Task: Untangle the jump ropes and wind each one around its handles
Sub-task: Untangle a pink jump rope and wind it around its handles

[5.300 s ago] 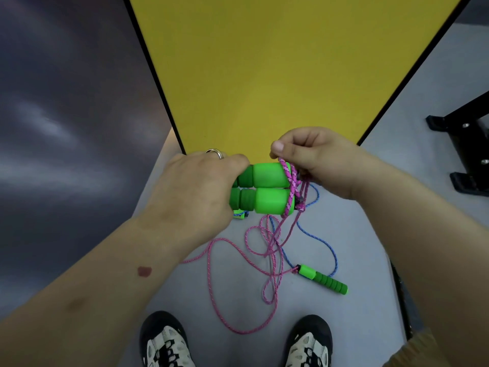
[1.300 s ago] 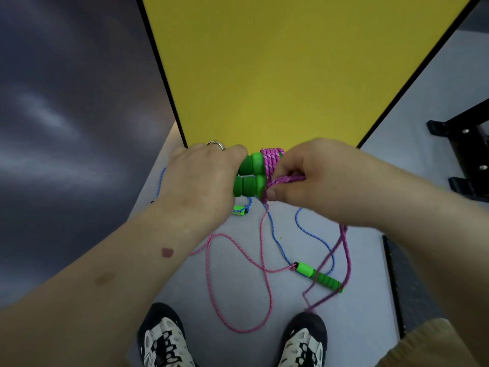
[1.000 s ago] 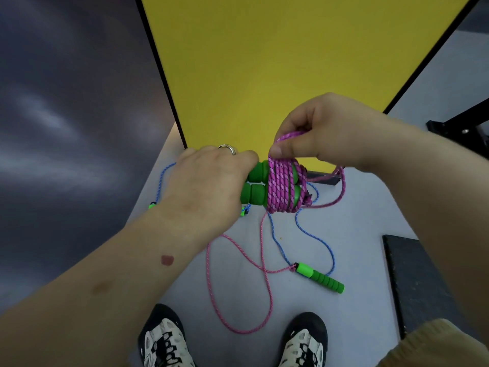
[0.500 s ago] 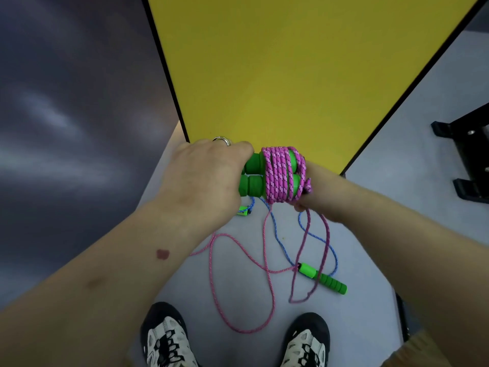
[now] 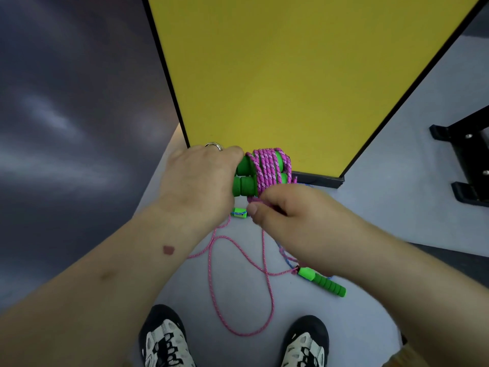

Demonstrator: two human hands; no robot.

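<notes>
The left hand is wrapped around two green foam handles held side by side, so they serve as one spool. Just below them the right hand pinches the pink jump rope, fingers curled, feeding it under tension; about six turns sit on the handles, and one slack loop trails on the grey floor between two sneakers. One more green handle, with the blue rope, lies loose on the floor.
</notes>
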